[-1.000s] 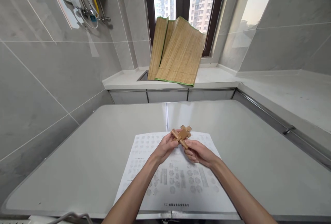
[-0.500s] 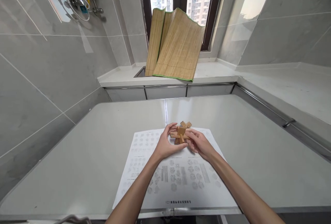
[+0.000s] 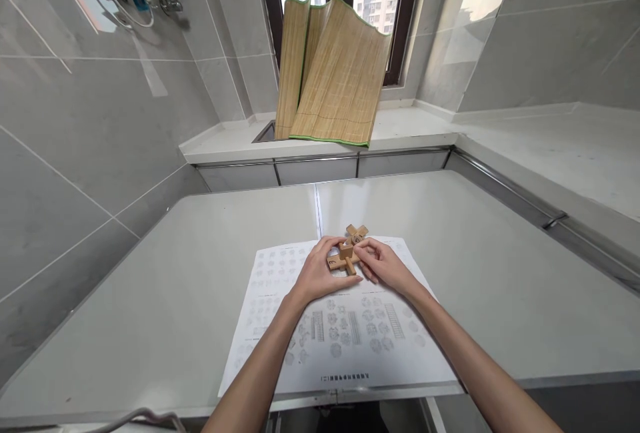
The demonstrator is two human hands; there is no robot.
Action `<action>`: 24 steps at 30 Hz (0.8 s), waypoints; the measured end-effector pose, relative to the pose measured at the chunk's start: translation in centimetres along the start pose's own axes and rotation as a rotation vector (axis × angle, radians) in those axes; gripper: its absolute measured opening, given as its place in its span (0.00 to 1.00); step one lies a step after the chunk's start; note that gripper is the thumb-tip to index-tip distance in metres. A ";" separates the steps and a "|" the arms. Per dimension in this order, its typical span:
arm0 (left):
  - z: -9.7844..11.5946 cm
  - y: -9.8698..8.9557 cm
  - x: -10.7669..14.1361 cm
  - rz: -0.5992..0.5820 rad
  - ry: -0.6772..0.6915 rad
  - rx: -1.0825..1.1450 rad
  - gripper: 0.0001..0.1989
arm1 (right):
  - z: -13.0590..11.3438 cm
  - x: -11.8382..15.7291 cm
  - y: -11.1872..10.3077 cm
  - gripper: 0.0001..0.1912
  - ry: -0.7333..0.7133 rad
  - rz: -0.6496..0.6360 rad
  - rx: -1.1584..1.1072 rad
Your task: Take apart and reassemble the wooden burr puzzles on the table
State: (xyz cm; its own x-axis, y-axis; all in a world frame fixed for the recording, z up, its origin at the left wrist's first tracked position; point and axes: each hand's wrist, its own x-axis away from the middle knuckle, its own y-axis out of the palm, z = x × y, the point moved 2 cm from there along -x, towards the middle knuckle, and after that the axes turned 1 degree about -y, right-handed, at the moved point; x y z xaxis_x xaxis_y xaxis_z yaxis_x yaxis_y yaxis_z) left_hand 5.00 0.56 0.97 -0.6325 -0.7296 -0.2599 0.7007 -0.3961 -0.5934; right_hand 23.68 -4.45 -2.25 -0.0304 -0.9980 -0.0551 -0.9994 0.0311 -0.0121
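Observation:
A wooden interlocking puzzle (image 3: 346, 251) of crossed sticks is held low over the printed sheet (image 3: 345, 359). My left hand (image 3: 320, 271) curves round its left side, fingers behind and thumb in front. On the other side, my right hand (image 3: 384, 265) is closed with thumb and fingertips at the puzzle's right end, partly covering it. Just behind the fingers lie more crossed wooden pieces (image 3: 357, 231), one with a dark mark on it. Whether these touch the held puzzle I cannot tell.
The sheet of puzzle drawings lies on a pale, glossy table (image 3: 165, 313). Beyond it, a folded bamboo mat (image 3: 340, 79) leans against the window above a white ledge (image 3: 415, 123). A cable (image 3: 145, 414) runs along the near left edge.
My right hand's fingers have shifted up onto the puzzle's right end, and the puzzle has turned slightly. My left hand keeps its place around it. The whole view has moved a little.

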 end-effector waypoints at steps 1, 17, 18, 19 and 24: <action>0.0 0.0 0.0 -0.003 0.000 0.001 0.36 | 0.0 0.0 0.0 0.20 0.000 0.002 0.007; 0.0 0.2 0.4 0.044 0.044 -0.035 0.40 | 0.0 0.2 0.5 0.20 0.010 -0.024 -0.113; 0.0 0.3 0.4 0.049 0.034 -0.032 0.41 | -0.2 0.2 0.5 0.21 0.023 -0.043 -0.120; 0.0 0.3 0.4 0.053 0.025 -0.025 0.42 | -0.3 0.2 0.6 0.21 0.036 -0.062 -0.126; 0.0 0.6 0.4 0.083 -0.028 0.059 0.47 | -0.4 0.0 0.5 0.22 0.034 -0.053 -0.167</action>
State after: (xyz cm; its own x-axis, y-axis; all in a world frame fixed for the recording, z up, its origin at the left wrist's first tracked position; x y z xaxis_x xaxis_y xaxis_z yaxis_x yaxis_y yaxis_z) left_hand 5.22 0.05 0.50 -0.5623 -0.7764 -0.2844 0.7693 -0.3652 -0.5242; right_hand 23.22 -4.49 -1.86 0.0251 -0.9994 -0.0248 -0.9880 -0.0286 0.1517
